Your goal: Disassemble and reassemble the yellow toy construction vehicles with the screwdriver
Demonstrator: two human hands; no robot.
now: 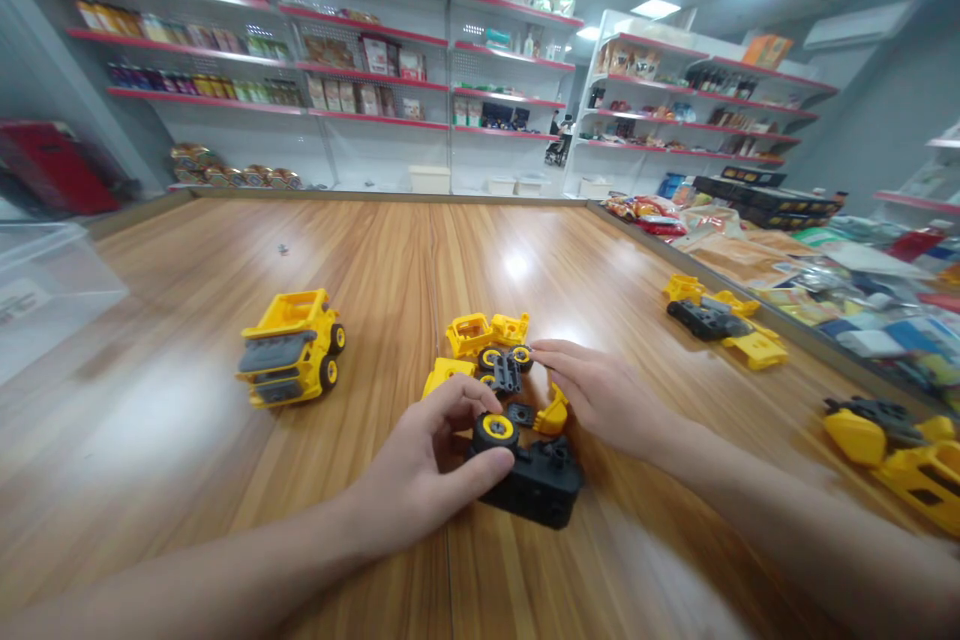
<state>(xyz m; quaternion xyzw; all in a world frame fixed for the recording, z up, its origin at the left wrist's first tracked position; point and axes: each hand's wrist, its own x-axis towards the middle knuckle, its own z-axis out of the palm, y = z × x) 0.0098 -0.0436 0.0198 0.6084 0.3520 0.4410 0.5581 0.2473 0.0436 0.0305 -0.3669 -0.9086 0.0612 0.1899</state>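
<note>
My left hand (429,465) is closed around a black toy truck chassis (534,490), its thumb and fingers at a yellow-hubbed wheel (496,430). My right hand (600,390) reaches over the loose parts from the right, fingers stretched out. Its fingertips are right beside a small black-and-yellow wheel (521,357); whether they touch it I cannot tell. Around the hands lie a yellow truck bed piece (470,333), a grey axle frame (508,375), a yellow cab piece (448,375) partly behind my left fingers, and a curved yellow scoop-like piece (552,412).
An assembled yellow dump truck (289,348) stands to the left. Yellow and black toy parts (724,320) lie at right, with another group (892,450) nearer. A clear plastic bin (56,280) is at the left edge. Packaged goods (757,255) are beyond the table's right border.
</note>
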